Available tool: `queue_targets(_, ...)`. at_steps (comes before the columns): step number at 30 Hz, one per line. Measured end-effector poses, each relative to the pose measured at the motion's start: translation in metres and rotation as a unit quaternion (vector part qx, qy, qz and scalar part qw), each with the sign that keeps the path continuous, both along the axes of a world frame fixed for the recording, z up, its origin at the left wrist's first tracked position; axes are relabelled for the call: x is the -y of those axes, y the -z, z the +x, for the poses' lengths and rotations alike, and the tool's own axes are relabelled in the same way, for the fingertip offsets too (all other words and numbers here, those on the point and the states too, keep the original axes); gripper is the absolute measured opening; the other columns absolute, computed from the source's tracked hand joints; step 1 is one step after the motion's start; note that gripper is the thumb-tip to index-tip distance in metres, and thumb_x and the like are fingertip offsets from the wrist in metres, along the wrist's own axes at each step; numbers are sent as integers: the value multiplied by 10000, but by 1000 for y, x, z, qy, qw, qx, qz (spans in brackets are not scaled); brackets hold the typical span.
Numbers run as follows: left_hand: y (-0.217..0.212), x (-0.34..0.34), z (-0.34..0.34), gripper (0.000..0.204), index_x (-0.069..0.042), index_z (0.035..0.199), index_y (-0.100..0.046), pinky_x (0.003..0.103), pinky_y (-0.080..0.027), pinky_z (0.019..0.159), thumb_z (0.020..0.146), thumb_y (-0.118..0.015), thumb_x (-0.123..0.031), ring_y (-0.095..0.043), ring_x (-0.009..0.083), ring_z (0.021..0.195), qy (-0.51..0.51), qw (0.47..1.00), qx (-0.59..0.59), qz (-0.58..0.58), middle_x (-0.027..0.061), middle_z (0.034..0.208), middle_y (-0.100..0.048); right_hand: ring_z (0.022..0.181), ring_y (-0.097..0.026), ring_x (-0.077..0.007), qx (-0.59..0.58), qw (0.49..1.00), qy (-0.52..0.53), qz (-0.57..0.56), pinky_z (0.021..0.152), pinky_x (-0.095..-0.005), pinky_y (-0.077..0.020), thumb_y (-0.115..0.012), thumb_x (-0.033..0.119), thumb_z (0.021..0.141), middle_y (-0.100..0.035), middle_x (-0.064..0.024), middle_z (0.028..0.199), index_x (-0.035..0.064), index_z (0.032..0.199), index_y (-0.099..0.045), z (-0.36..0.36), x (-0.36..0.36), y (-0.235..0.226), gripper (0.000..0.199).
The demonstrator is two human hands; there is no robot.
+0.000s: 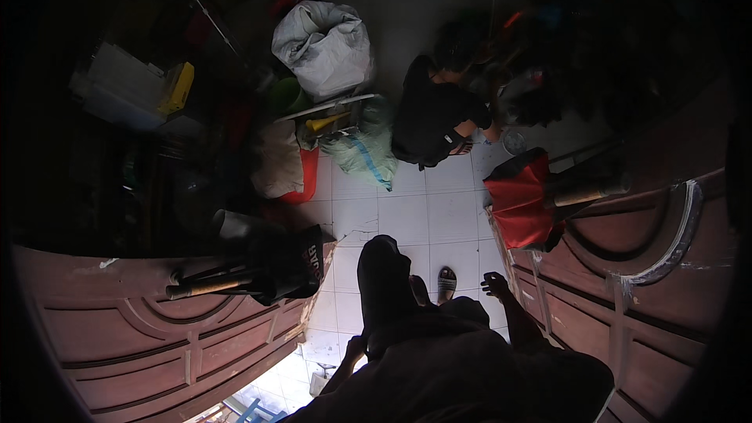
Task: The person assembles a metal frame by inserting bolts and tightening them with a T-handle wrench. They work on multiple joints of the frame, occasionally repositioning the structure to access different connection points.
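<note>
My right hand (pixel 495 285) hangs beside my right thigh, its fingers apart and holding nothing. It is nearest to the right door leaf (pixel 572 313), with a gap between. My left hand (pixel 355 346) is low by my left hip, dark against my clothes, and its fingers cannot be made out. Between two brown panelled door leaves, my legs stand over white floor tiles (pixel 403 215), with a striped sandal (pixel 446 285) on one foot. Black cloth or a bag (pixel 286 270) hangs by the handle of the left leaf (pixel 157 337). Red and black cloth (pixel 518 197) hangs by the right handle (pixel 591 191).
Ahead, a person in black (pixel 439 117) crouches near a small round container (pixel 514 141). Left of them stand a big white sack (pixel 325 51), a pale green sack (pixel 364 149) and a beige-and-red bag (pixel 282 164). Farther left are pale boxes (pixel 125 86) with a yellow box (pixel 176 88).
</note>
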State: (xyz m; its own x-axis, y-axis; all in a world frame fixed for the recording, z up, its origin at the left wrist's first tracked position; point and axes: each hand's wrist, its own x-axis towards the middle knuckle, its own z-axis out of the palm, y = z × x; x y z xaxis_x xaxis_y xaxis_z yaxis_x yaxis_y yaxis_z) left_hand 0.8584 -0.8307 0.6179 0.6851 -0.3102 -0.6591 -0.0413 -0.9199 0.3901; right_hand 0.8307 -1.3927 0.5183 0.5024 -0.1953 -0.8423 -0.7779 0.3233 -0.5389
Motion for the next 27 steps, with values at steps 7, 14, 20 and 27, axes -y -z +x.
queue_targets(7, 22, 81, 237, 153, -58, 844, -646, 375, -482, 581, 845, -505, -117, -597, 237, 678, -219, 963, -132, -87, 91, 744, -613, 773, -681, -194, 34, 999, 20, -10, 639, -362, -541, -615, 340, 965, -719, -93, 975, 140, 1183, -594, 204, 28, -25, 296)
queue_targets(14, 24, 85, 573, 182, -74, 873, -627, 304, -436, 515, 826, -452, -66, -516, 159, 592, -266, 922, -1, -280, 33, 716, -554, 813, -685, -254, -238, 971, -13, -25, 760, -483, -548, -513, 373, 1010, -713, -80, 1039, 162, 1257, -579, 268, 48, 0, 331)
queue_targets(20, -50, 78, 788, 212, -72, 907, -621, 258, -407, 461, 827, -425, -63, -487, 124, 541, -405, 839, 129, -340, 23, 712, -531, 757, -647, -160, -47, 993, -65, -84, 667, -341, -539, -553, 339, 1005, -698, -37, 998, 167, 1185, -611, 481, 72, -84, 256)
queue_targets(27, 16, 91, 845, 195, -92, 916, -634, 252, -406, 459, 817, -474, -139, -477, 99, 556, -394, 860, 104, -306, -11, 682, -496, 785, -630, -124, 134, 991, 2, -4, 684, -275, -526, -543, 331, 1020, -660, -24, 981, 109, 1216, -576, 820, 115, -155, 298)
